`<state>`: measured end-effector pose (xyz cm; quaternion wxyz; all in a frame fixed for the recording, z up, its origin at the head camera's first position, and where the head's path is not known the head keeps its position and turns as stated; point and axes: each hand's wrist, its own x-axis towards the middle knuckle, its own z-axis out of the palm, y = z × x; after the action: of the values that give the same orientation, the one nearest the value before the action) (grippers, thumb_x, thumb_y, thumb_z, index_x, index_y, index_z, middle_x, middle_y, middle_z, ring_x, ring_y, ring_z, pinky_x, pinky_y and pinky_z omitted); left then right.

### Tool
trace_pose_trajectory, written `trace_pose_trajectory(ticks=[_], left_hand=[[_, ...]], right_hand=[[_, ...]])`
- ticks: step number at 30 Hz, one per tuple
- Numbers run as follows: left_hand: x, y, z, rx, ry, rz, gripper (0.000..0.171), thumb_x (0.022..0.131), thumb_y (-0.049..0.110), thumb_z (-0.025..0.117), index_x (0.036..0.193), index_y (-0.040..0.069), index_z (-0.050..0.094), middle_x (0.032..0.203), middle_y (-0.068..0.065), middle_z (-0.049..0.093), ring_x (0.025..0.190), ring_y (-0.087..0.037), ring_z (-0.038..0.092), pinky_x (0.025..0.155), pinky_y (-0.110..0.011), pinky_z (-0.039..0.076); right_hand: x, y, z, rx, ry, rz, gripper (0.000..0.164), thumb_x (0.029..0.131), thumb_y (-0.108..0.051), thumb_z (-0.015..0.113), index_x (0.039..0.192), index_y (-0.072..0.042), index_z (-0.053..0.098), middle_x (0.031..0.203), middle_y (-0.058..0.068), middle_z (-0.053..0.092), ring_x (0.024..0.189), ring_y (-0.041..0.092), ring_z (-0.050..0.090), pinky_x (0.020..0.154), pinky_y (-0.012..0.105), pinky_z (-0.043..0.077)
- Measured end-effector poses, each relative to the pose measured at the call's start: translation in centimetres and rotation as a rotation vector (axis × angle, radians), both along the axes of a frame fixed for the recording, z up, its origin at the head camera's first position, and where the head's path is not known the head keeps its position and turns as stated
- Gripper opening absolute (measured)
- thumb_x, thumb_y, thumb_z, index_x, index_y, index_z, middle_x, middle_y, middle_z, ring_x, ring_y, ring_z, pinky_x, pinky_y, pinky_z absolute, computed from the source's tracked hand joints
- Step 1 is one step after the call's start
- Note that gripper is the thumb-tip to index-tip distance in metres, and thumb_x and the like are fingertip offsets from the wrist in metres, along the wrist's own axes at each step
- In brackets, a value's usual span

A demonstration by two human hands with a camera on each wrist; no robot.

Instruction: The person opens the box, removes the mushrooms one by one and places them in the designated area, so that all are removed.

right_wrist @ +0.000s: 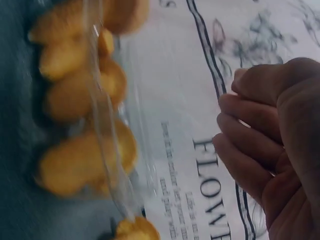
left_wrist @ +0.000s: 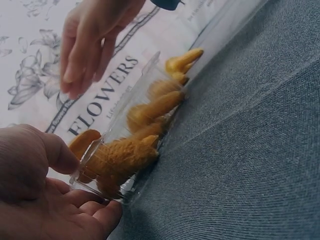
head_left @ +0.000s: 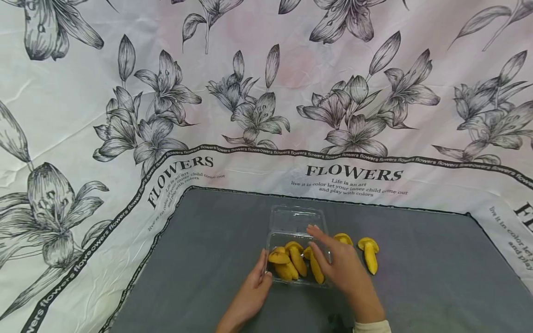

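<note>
A clear plastic box (head_left: 303, 283) with several yellow mushrooms (head_left: 296, 259) in it lies on the grey table, its hinged lid (head_left: 296, 221) folded back away from me. My left hand (head_left: 251, 290) grips the box's left side, with the thumb (left_wrist: 62, 155) at the rim and curled fingers lower on the wall. Above the right part of the box hovers my right hand (head_left: 347, 268), fingers loosely extended and nothing held. In the right wrist view, the same hand (right_wrist: 270, 135) stands apart from the mushrooms. It partly hides the box's right end in the head view.
Two mushrooms lie outside on the table: one (head_left: 343, 238) just right of the box, partly behind my right hand, another (head_left: 369, 255) farther right. A white flower-printed cloth (head_left: 258, 115) rises behind the grey tabletop (head_left: 200, 249).
</note>
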<state>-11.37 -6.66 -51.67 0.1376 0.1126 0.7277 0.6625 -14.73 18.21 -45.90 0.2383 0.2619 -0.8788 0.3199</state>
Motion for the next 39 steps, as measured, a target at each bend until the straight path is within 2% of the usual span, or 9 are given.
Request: trace_pose_trajectory(ticks=[1,4,7,8,11,14,17,23,39], left_hand=[[0.0,0.0,0.0,0.002,-0.002,-0.002,0.068,0.115,0.015,0.041,0.168,0.001,0.001,0.175,-0.022,0.006,0.161,-0.037,0.007,0.125,-0.057,0.019],[-0.2,0.0,0.0,0.009,-0.009,-0.01,0.068,0.115,0.015,0.04,0.168,0.001,-0.001,0.174,-0.023,0.004,0.161,-0.038,0.006,0.125,-0.059,0.018],[-0.2,0.0,0.0,0.01,-0.012,-0.012,0.068,0.115,0.015,0.039,0.168,0.001,-0.001,0.174,-0.023,0.003,0.161,-0.038,0.005,0.125,-0.06,0.017],[-0.2,0.0,0.0,0.011,-0.01,-0.012,0.068,0.115,0.015,0.04,0.168,0.0,-0.001,0.174,-0.024,0.003,0.161,-0.038,0.005,0.125,-0.06,0.017],[-0.2,0.1,0.0,0.008,0.005,-0.004,0.068,0.114,0.013,0.041,0.167,-0.001,0.001,0.174,-0.024,0.005,0.16,-0.037,0.006,0.125,-0.059,0.016],[-0.1,0.1,0.0,0.008,0.016,0.002,0.068,0.114,0.012,0.041,0.167,-0.002,0.002,0.174,-0.024,0.006,0.16,-0.037,0.007,0.125,-0.056,0.016],[-0.2,0.1,0.0,0.003,0.015,0.007,0.068,0.114,0.013,0.042,0.167,-0.002,0.003,0.174,-0.024,0.007,0.16,-0.035,0.008,0.125,-0.054,0.015],[-0.2,0.1,0.0,-0.019,0.016,0.017,0.068,0.114,0.015,0.043,0.168,-0.002,0.005,0.174,-0.022,0.009,0.16,-0.034,0.009,0.125,-0.053,0.012],[-0.4,0.1,-0.1,-0.034,0.007,0.03,0.067,0.113,0.013,0.044,0.168,-0.002,0.008,0.174,-0.021,0.013,0.16,-0.033,0.012,0.124,-0.051,0.015]], right_hand=[[0.0,-0.4,-0.1,0.002,0.004,0.032,0.05,0.093,0.0,0.078,0.141,-0.007,0.067,0.138,0.019,0.069,0.043,-0.013,0.013,0.043,0.014,0.033],[0.2,-1.5,-0.2,0.016,-0.014,0.105,0.051,0.093,-0.002,0.078,0.143,-0.007,0.066,0.143,0.016,0.066,0.054,-0.004,0.057,0.055,0.016,0.048],[0.4,-2.4,-0.5,0.048,-0.042,0.146,0.051,0.095,-0.008,0.079,0.144,-0.009,0.065,0.146,0.013,0.065,0.071,0.007,0.071,0.062,0.022,0.054],[0.5,-2.7,-0.6,0.06,-0.05,0.157,0.052,0.095,-0.009,0.079,0.145,-0.009,0.065,0.147,0.012,0.064,0.085,0.012,0.076,0.066,0.024,0.057],[0.6,-3.3,-0.9,0.097,-0.061,0.185,0.053,0.094,-0.012,0.081,0.145,-0.011,0.065,0.148,0.01,0.064,0.084,0.009,0.075,0.064,0.023,0.057],[0.7,-3.7,-1.3,0.137,-0.058,0.199,0.053,0.092,-0.012,0.083,0.143,-0.013,0.067,0.148,0.006,0.064,0.117,0.02,0.072,0.078,0.031,0.062],[0.7,-4.1,-1.7,0.163,-0.066,0.208,0.052,0.092,-0.013,0.084,0.142,-0.012,0.068,0.148,0.005,0.065,0.128,0.022,0.067,0.087,0.038,0.062],[0.7,-4.7,-2.3,0.181,-0.083,0.204,0.052,0.09,-0.013,0.085,0.14,-0.008,0.069,0.144,0.009,0.067,0.126,0.024,0.068,0.09,0.041,0.062],[0.4,-5.1,-3.1,0.202,-0.168,0.15,0.046,0.096,-0.015,0.079,0.141,-0.011,0.069,0.142,0.004,0.069,0.124,0.02,0.07,0.09,0.039,0.062]])
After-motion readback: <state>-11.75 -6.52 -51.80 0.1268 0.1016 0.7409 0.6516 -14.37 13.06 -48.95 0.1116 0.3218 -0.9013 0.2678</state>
